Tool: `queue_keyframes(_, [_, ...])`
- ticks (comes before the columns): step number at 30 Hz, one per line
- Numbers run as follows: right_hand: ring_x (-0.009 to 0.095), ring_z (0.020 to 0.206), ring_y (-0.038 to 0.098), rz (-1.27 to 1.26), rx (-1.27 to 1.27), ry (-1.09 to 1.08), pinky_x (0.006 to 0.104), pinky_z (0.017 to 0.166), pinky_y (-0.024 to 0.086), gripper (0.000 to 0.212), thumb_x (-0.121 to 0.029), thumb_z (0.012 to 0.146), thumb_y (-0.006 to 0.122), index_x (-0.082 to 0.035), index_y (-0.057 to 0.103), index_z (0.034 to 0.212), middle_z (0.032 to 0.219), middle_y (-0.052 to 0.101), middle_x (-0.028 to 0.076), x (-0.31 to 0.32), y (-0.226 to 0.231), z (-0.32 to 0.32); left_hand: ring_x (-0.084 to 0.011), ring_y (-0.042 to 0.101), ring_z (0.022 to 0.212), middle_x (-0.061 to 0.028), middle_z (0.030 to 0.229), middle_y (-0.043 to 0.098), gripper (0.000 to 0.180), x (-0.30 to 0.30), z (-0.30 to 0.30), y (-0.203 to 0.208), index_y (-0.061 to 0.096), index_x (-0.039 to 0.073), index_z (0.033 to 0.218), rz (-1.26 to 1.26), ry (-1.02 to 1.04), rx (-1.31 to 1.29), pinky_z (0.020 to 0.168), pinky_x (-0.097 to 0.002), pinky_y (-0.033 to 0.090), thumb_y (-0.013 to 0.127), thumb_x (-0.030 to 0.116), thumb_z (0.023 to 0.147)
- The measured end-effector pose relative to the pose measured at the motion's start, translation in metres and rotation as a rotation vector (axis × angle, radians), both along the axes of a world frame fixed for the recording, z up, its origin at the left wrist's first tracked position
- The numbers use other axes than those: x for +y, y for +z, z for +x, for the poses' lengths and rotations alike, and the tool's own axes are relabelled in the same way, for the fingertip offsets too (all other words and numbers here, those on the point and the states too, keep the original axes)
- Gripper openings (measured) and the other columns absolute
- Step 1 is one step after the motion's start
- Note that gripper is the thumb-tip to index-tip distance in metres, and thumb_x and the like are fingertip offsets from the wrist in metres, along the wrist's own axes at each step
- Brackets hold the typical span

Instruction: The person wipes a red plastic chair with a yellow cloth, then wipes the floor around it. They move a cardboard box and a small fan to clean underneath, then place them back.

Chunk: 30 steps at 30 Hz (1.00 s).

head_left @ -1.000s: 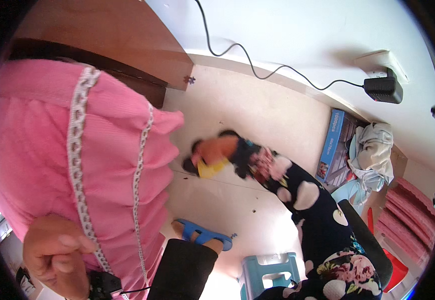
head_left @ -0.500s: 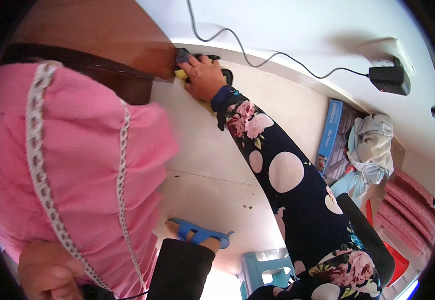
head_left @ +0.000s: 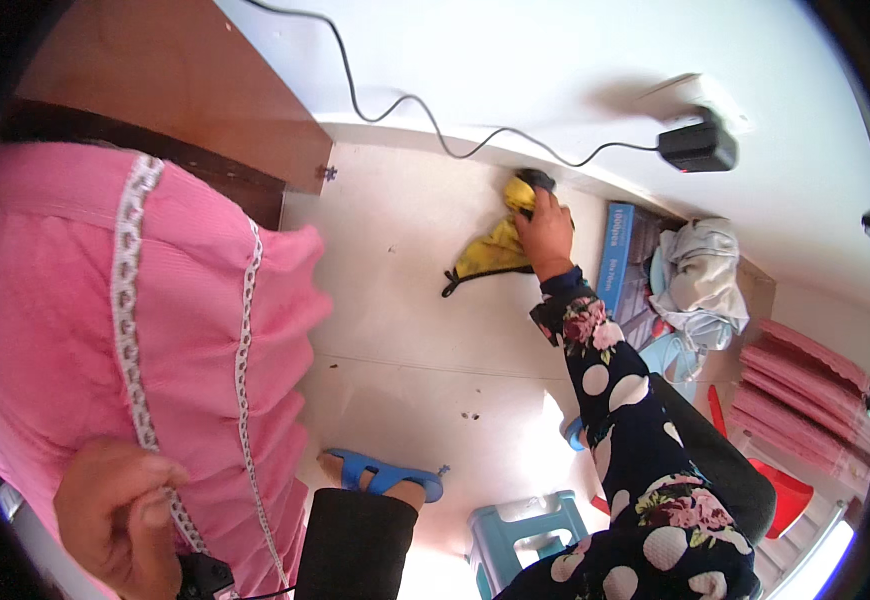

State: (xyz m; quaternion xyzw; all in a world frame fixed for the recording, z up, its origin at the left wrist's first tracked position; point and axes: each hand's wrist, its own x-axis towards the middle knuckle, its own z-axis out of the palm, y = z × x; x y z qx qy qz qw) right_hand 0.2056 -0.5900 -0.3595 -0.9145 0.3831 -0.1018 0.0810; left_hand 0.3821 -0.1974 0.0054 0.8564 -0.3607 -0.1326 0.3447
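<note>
Yellow cloth [head_left: 485, 255] held against the floor [head_left: 405, 310] by the right hand [head_left: 547, 238]

Its fingers are drawn together over the cloth's bunched part. The left hand [head_left: 120, 515] is held curled over the pink ruffled cover [head_left: 195, 330]; whether that is pinched cannot be told. The cloth is placed near the white wall [head_left: 515, 60], between a brown panel [head_left: 175, 80] and a blue box [head_left: 615, 260].

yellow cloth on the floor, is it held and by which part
The right hand holds the yellow cloth by its bunched part near the wall, while a flatter end spreads leftward on the floor. Nothing shows in the loosely curled left hand.
</note>
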Motion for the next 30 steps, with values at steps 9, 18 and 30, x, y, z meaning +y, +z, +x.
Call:
queue_keyframes(9, [0.034,0.092,0.056,0.068,-0.240,0.463,0.0428,0.081,0.047,0.052,-0.011,0.064,0.073,-0.011,0.058,0.113,0.102,0.057,0.012,0.051,0.064,0.040,-0.0204,0.056,0.059,-0.0100,0.073,0.063,0.006,-0.019,0.005,-0.004,0.063,0.000,0.085,-0.054,-0.086,-0.041,0.055,-0.0280,0.042,0.064,-0.001,0.078])
queue_keyframes(18, [0.027,0.092,0.056,-0.143,-0.199,0.652,0.0402,0.074,0.044,0.024,-0.016,0.084,0.054,-0.012,0.060,0.107,0.124,0.057,0.009,0.098,0.051,0.214,-0.0174,0.056,0.066,-0.0084,0.074,0.060,0.009,-0.017,0.004,-0.005,0.061,-0.001,0.084,0.015,-0.116,-0.056,0.061,-0.0280,0.042,0.058,0.007,0.086])
queue_keyframes(30, [0.031,0.085,0.056,-0.079,-0.093,0.400,0.0415,0.078,0.047,0.034,0.000,0.070,0.061,-0.008,0.058,0.103,0.130,0.055,0.010,0.036,0.047,0.106,-0.0205,0.057,0.068,-0.0091,0.076,0.061,0.006,-0.018,0.002,-0.002,0.061,-0.001,0.087,0.083,-0.126,-0.143,0.066,-0.0304,0.044,0.058,0.003,0.084])
